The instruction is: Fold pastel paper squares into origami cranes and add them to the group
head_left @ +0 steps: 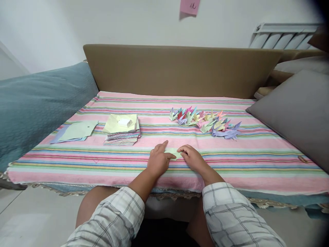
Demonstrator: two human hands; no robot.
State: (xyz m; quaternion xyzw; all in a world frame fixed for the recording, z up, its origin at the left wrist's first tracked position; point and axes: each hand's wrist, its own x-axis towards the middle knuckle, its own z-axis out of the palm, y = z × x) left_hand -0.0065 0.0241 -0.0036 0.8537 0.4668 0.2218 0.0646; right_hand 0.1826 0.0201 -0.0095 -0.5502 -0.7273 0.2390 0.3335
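Note:
A small folded piece of pale green origami paper [172, 153] lies on the striped cloth in front of me. My left hand [158, 160] rests at its left end, index finger pointing away and thumb stretched across the paper, pressing it down. At the opposite end, the curled thumb and fingers of my right hand [192, 157] pinch the paper's edge. Part of the paper is hidden under my fingers. Beyond my right hand stands a cluster of folded paper cranes [203, 120] in many colours.
A stack of square paper [113, 124] with a small white block [124, 122] on top sits to the left. Farther left lie loose green and purple sheets [77, 131]. A blue cushion [46, 99] and a grey pillow [295, 113] flank the striped cloth [102, 171].

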